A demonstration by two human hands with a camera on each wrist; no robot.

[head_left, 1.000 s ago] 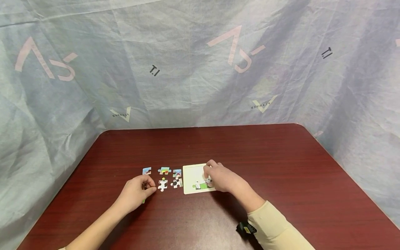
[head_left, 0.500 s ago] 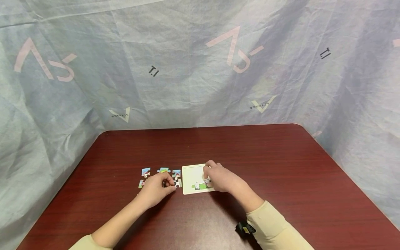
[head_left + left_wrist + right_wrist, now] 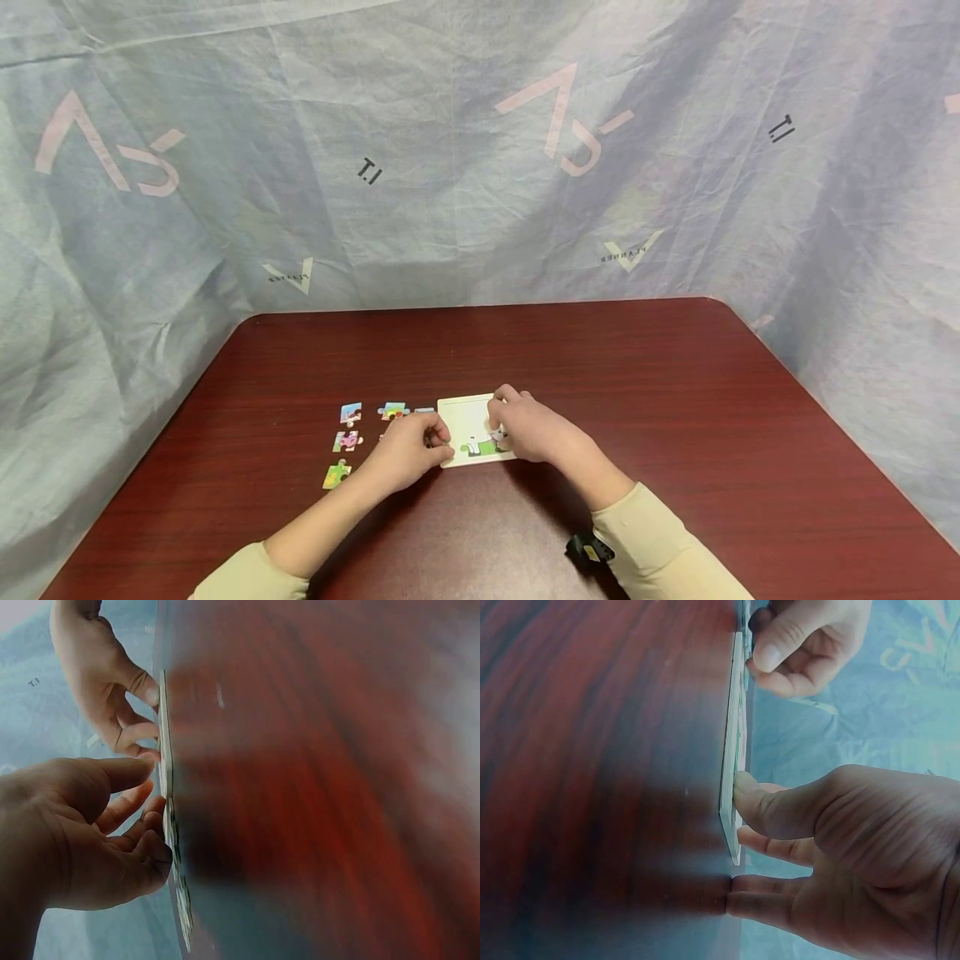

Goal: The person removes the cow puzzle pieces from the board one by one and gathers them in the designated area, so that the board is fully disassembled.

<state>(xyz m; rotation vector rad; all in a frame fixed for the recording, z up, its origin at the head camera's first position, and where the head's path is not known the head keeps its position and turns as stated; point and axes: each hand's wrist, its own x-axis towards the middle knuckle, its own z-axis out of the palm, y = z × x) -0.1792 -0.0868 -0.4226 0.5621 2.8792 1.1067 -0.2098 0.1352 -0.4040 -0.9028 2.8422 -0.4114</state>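
In the head view my left hand (image 3: 411, 450) is at the left edge of a cream puzzle tray (image 3: 450, 410), thumb and forefinger close together. Whether a piece lies between them cannot be made out. My right hand (image 3: 528, 427) rests on the tray's right part, covering much of it. In the right wrist view its thumb touches the tray face (image 3: 731, 750), while the lower fingers reach past the edge to the table. Green and white puzzle pieces (image 3: 483, 447) lie along the tray's near side, partly hidden by the right hand.
Loose puzzle pieces lie left of the tray: a blue one (image 3: 350, 412), a pink one (image 3: 347, 442), a green one (image 3: 337, 476) and a blue-green one (image 3: 393, 410). Others are partly behind the left hand. A grey printed cloth (image 3: 465, 208) hangs behind the dark red table (image 3: 600, 350).
My left hand has moved right from among the loose pieces to the tray's left edge, uncovering the pink and green pieces. My right hand has stayed in place on the tray.
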